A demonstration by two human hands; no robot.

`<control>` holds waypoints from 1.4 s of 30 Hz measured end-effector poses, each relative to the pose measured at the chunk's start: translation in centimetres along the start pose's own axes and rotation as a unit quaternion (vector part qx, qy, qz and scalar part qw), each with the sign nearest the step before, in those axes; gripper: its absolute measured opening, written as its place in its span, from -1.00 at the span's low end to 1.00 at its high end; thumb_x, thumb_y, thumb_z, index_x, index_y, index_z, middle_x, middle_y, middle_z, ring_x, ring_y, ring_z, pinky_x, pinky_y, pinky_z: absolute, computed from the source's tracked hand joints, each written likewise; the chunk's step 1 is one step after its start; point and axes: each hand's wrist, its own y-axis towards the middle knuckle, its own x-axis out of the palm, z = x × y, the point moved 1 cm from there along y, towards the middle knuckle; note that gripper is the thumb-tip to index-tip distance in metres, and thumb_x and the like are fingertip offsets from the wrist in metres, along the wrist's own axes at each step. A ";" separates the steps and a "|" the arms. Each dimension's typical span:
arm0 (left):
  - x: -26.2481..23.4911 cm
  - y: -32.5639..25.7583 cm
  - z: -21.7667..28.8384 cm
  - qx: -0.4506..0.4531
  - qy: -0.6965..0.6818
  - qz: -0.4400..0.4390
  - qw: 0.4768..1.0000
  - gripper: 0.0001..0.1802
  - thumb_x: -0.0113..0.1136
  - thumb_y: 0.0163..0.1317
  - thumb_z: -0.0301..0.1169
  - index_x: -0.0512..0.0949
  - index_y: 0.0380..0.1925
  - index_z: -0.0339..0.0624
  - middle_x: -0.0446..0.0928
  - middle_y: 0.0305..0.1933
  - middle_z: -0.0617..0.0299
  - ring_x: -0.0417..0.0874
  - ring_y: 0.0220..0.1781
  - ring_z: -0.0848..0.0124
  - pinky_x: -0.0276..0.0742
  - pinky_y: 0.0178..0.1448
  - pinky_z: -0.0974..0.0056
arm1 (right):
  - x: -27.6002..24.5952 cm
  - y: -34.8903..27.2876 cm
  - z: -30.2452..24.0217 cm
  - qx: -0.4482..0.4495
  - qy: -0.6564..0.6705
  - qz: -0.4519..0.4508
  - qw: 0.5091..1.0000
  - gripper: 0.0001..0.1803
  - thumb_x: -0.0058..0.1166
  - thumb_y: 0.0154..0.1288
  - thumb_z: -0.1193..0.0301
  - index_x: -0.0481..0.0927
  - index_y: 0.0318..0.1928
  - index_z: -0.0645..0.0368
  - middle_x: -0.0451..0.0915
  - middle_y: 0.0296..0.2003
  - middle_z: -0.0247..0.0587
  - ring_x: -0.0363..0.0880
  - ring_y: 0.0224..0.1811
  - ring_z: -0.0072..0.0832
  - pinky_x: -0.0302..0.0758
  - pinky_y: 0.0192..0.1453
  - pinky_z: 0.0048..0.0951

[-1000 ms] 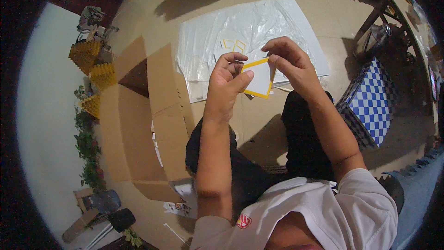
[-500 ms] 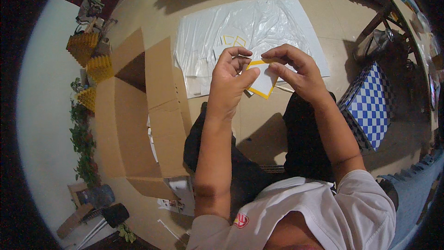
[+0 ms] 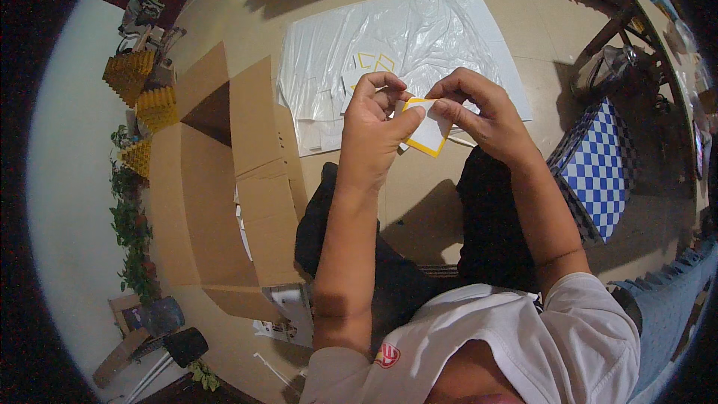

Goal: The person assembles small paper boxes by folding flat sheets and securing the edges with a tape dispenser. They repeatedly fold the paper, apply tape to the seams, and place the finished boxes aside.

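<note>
One yellow-bordered card point(image 3: 430, 135), tilted, a corner pointing toward the person point(image 3: 479, 329)
Left hand point(image 3: 378, 112) and right hand point(image 3: 482, 108) each have fingers clamped on it; long axis unclear.

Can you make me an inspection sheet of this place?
Surface: tiled floor with a white sheet and crinkled plastic.
Things in use: white card with yellow edging; similar pieces on the plastic.
Clutter: open cardboard box, left; blue-and-white checkered item, right.
Hands: left hand pinches the card; right hand at its top edge, grip unclear.
Cables: nothing clearly seen.
Surroundings: green plants and yellow ridged stacks along the left.
</note>
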 end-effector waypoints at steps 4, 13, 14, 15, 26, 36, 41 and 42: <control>-0.5 0.3 -0.6 0.028 0.011 -0.003 1.000 -0.57 0.30 0.03 -0.67 0.40 -0.10 -0.19 0.50 -0.17 0.20 0.55 -0.11 0.48 0.53 -0.07 0.42 | 0.3 0.8 -0.1 -0.025 -0.023 -0.002 0.999 -0.84 0.20 0.23 0.41 0.60 -0.28 0.26 0.57 -0.35 -0.26 0.51 -0.29 -0.54 0.45 -0.18 -0.50; -0.4 0.4 -1.4 0.236 0.335 0.036 0.912 -0.84 0.29 -0.04 -0.42 0.58 -0.46 -0.25 0.59 -0.30 0.09 0.62 -0.16 0.20 0.46 0.05 0.20 | 0.7 0.2 -0.3 -0.078 -0.085 0.048 0.992 -0.93 0.14 0.19 0.57 0.54 -0.35 0.33 0.52 -0.25 -0.16 0.47 -0.14 -0.42 0.38 -0.01 -0.48; -0.4 0.4 -1.4 0.270 0.358 0.048 0.893 -0.86 0.28 -0.05 -0.42 0.58 -0.49 -0.23 0.60 -0.32 0.11 0.62 -0.18 0.20 0.45 0.07 0.16 | 0.6 0.0 0.0 -0.064 -0.085 0.045 0.993 -0.93 0.15 0.19 0.56 0.54 -0.35 0.32 0.51 -0.24 -0.17 0.47 -0.12 -0.42 0.38 0.01 -0.47; -0.7 0.2 -1.4 0.301 0.382 0.057 0.872 -0.87 0.28 -0.07 -0.42 0.57 -0.52 -0.22 0.61 -0.34 0.14 0.62 -0.19 0.20 0.44 0.09 0.11 | 0.5 -0.1 0.3 -0.048 -0.085 0.043 0.994 -0.92 0.15 0.20 0.55 0.54 -0.35 0.31 0.51 -0.22 -0.17 0.47 -0.10 -0.41 0.37 0.04 -0.47; -1.7 0.2 -0.3 0.292 0.376 0.057 0.877 -0.92 0.24 -0.11 -0.43 0.55 -0.62 -0.17 0.61 -0.46 0.20 0.63 -0.25 0.22 0.36 0.19 0.04 | 0.6 0.3 1.1 -0.044 -0.102 0.046 0.993 -0.88 0.26 0.12 0.54 0.55 -0.42 0.27 0.54 -0.22 -0.18 0.48 -0.07 -0.41 0.37 0.06 -0.46; -1.4 -0.2 2.0 0.360 0.437 0.029 0.824 -0.94 0.20 0.09 -0.44 0.59 -0.42 -0.15 0.62 -0.16 0.18 0.55 0.11 0.21 0.18 0.39 0.07 | -0.1 0.4 -0.9 -0.132 -0.186 0.101 0.968 -0.84 0.36 -0.04 0.48 0.64 -0.40 0.10 0.57 -0.19 -0.28 0.46 0.04 -0.31 0.38 0.13 -0.34; -3.1 0.2 2.5 0.234 0.200 0.119 0.944 -0.85 0.15 0.27 -0.39 0.60 -0.28 -0.25 0.57 -0.16 0.20 0.55 -0.07 0.40 0.41 0.12 0.29 | 0.4 -0.6 -2.4 -0.245 -0.319 0.066 0.913 -0.76 0.39 -0.19 0.50 0.65 -0.40 0.03 0.56 -0.27 -0.33 0.50 -0.01 -0.29 0.46 0.05 -0.26; -3.4 0.2 2.3 0.195 0.169 0.107 0.960 -0.83 0.16 0.29 -0.37 0.59 -0.27 -0.26 0.57 -0.17 0.22 0.55 -0.11 0.44 0.43 0.08 0.32 | 1.2 -0.9 -2.8 -0.249 -0.337 0.051 0.906 -0.75 0.38 -0.21 0.49 0.67 -0.40 0.00 0.56 -0.27 -0.33 0.50 -0.01 -0.28 0.47 0.03 -0.27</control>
